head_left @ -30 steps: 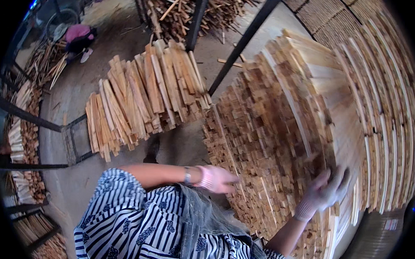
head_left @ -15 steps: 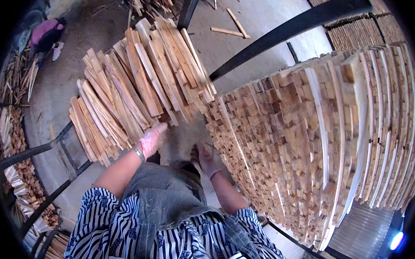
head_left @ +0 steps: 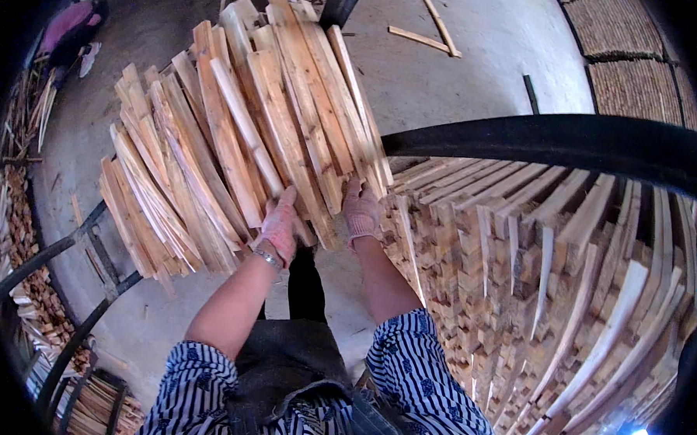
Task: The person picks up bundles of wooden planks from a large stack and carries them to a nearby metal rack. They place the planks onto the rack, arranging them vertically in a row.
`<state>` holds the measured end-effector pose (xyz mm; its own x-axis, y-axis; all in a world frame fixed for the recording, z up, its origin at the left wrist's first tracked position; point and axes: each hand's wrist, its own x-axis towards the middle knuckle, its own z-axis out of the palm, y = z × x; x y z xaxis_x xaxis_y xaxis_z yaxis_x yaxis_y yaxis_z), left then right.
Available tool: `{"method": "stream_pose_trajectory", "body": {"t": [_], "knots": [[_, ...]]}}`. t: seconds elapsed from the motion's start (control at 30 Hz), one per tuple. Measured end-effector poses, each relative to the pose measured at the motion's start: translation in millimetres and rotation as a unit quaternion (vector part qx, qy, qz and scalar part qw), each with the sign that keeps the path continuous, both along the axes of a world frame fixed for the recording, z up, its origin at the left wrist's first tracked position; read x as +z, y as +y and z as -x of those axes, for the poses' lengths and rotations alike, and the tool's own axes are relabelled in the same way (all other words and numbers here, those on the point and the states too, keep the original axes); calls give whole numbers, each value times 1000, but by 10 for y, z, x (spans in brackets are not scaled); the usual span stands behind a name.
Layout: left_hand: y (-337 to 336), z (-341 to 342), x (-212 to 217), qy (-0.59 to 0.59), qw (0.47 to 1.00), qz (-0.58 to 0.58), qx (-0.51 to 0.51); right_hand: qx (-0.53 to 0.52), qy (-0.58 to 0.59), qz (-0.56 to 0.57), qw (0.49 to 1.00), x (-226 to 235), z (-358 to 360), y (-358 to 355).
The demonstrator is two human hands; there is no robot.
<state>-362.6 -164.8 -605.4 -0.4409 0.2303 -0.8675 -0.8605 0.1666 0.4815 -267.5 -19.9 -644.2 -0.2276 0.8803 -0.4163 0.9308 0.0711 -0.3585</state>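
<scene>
A grey concrete floor (head_left: pixel 479 83) spreads beneath the workplace, with wood on several sides. Largest upon it is the high, closely packed stack of pale brown wooden strips (head_left: pixel 509 287) at the right, many cut ends facing the person. It has uneven edges, so a knock from an elbow could shift some pieces.

Smaller is the loose pile of long, flat, light-tan wooden strips (head_left: pixel 243 127) in front of the person, just beside the stack. These strips overlap at uneven angles; pulling one from below might make its neighbours slide, and rough edges could splinter through a glove. A thick black bar (head_left: pixel 554 141) reaches toward the gap between pile and stack, where a swinging strip could catch.

No closed container shows. At the left stands an open dark metal frame (head_left: pixel 114 288), and at the lower left more thin wooden strips (head_left: pixel 91 408) lie between dark bars; their support is unclear.

Both hands wear pinkish-white knit gloves. The left hand (head_left: pixel 280 226) and right hand (head_left: pixel 362 209) are apart from each other, each touching the near ends of the pile; whether either is closed around a strip, I cannot tell. Smallest are two loose tan sticks (head_left: pixel 418 40) on the floor beyond.
</scene>
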Motion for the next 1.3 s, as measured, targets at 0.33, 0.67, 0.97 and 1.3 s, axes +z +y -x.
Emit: {"method": "stream_pose_trajectory", "body": {"t": [0.33, 0.67, 0.97, 1.3], "knots": [[263, 74, 277, -15, 983, 146, -109, 60, 30, 9, 998, -308, -15, -42], [-395, -67, -94, 24, 994, -84, -71, 239, 292, 252, 891, -538, -451, 88], [-320, 36, 422, 88, 962, 169, -194, 199, -2, 262, 944, 441, 71, -367], [-719, -149, -420, 317, 940, 61, -114, 195, 146, 275, 930, 323, 534, -531]]}}
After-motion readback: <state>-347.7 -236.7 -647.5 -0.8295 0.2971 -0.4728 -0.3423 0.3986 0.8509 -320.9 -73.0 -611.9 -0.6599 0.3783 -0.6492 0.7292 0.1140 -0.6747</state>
